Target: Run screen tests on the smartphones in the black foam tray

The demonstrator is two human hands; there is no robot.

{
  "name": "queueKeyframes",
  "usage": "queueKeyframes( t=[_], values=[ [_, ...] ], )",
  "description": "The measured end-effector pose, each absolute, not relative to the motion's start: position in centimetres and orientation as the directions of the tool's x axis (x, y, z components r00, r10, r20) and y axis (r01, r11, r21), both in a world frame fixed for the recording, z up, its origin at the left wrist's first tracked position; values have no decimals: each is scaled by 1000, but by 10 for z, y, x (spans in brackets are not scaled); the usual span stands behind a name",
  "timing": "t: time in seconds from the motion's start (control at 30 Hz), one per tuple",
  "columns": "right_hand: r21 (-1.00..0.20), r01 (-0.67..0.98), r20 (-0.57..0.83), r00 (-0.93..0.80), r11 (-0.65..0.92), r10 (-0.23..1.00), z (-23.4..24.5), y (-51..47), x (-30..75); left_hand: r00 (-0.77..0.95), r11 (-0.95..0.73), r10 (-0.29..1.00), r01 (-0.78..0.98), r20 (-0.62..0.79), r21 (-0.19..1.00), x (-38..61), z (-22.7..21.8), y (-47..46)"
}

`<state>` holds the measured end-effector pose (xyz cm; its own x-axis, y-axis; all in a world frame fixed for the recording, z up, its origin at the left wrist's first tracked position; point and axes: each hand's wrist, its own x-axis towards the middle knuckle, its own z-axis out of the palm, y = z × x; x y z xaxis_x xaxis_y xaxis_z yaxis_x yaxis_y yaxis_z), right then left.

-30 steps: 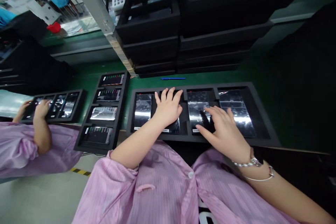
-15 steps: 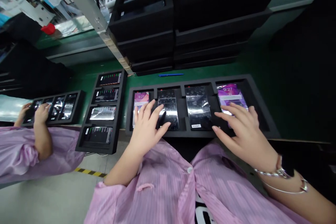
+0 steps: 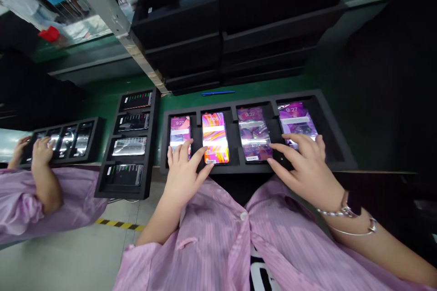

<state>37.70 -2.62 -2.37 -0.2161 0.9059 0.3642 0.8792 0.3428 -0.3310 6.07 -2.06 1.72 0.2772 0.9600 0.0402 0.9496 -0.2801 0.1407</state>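
Observation:
Several smartphones lie face up in a black foam tray (image 3: 235, 170) in front of me. My left hand (image 3: 184, 168) has its fingers spread over the lower part of the leftmost phone (image 3: 180, 125), with the index finger and thumb at the edge of the lit orange and purple phone (image 3: 215, 134). Over to the right, my right hand (image 3: 302, 161) is spread too, its index finger and thumb by the lower right edge of the dim purple phone (image 3: 254, 129). Its other fingers overlap the bottom of the rightmost phone (image 3: 297, 118). Neither hand grips anything.
A second black tray (image 3: 146, 173) of phones stands to the left. Beyond it, a co-worker's hand (image 3: 43, 150) rests over another phone tray (image 3: 97, 134). A blue pen (image 3: 218, 93) lies behind my tray. Stacked black trays (image 3: 184, 50) and a grey metal post (image 3: 119, 22) stand farther back.
Both middle phones have gone from dark to lit screens. My fingers have shifted slightly, the right hand closer to the third phone. The whole view has moved a little.

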Motion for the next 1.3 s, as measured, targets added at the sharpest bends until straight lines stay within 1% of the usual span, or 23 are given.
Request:
queueKeyframes(
  t=[0.17,0.27,0.37,0.47,0.53,0.6,0.67,0.73,0.83,0.97,1.07,1.17,1.23,1.3],
  values=[
    [-229,918,218,-277,325,936,-12,-40,384,339,-335,939,940,-51,67,60,30,-33],
    [-197,920,167,-310,339,936,-10,-39,387,342,-339,932,940,-118,45,63,33,-29],
    [-199,925,158,-297,325,942,-18,-13,387,303,-299,943,953,-135,47,69,29,-2],
    [-254,932,143,-228,258,963,-27,25,388,258,-252,962,965,-91,69,75,22,38],
    [-306,929,161,-167,210,973,-23,45,389,216,-215,976,973,-1,89,77,23,59],
    [-343,917,223,-131,204,966,-11,51,389,191,-204,975,972,116,118,77,30,68],
    [-365,898,298,-135,244,945,7,44,388,204,-238,956,960,210,151,75,41,63],
    [-382,874,345,-167,301,924,20,30,384,239,-292,935,938,262,185,73,51,49],
    [-396,844,368,-216,362,905,16,11,375,286,-349,918,911,276,218,71,51,28],
    [-419,828,362,-224,373,905,-16,2,367,291,-347,923,912,251,217,71,20,16],
    [-437,792,412,-244,425,878,-28,1,365,262,-322,929,920,260,223,72,-1,13],
    [-432,751,468,-287,499,836,-24,-3,368,269,-340,911,919,314,200,72,-3,5],
    [-406,780,438,-291,476,851,-18,-7,370,290,-352,909,919,298,179,71,0,-4],
    [-377,826,387,-272,420,881,-13,-12,371,306,-349,923,921,232,173,70,5,-12]
  ],
)
